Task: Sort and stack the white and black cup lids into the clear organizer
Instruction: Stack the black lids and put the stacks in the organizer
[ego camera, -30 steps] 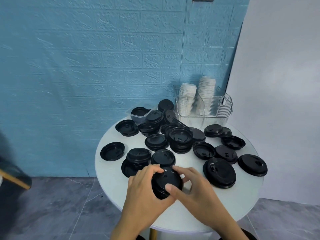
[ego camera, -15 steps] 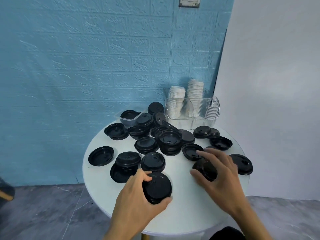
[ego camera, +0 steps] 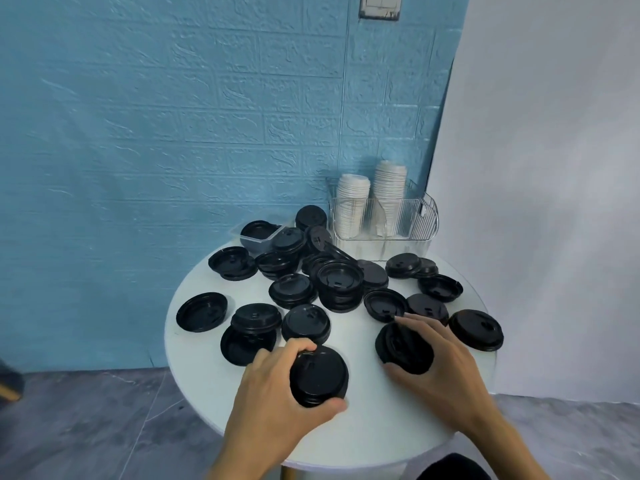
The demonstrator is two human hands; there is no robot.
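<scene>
Black lid stack [ego camera: 318, 375] sits lower centre on the worktop [ego camera: 363, 427], our left hand [ego camera: 277, 393] fingers clamped round it; right hand [ego camera: 440, 362] fingers curl over another black lid [ego camera: 403, 348]. Clear organizer [ego camera: 384, 220] lies up-right, nearer the right hand.

Both forearms are bare, with no sleeves in view. The left hand [ego camera: 277, 386] and right hand [ego camera: 446, 368] wear no gloves.

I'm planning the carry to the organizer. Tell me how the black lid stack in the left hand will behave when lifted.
The black lid stack is probably light: the left hand spans it with thumb and fingers alone. It looks like thin glossy plastic, so perhaps slippery and slightly flexible. The nested lids may slide apart if tilted.
</scene>
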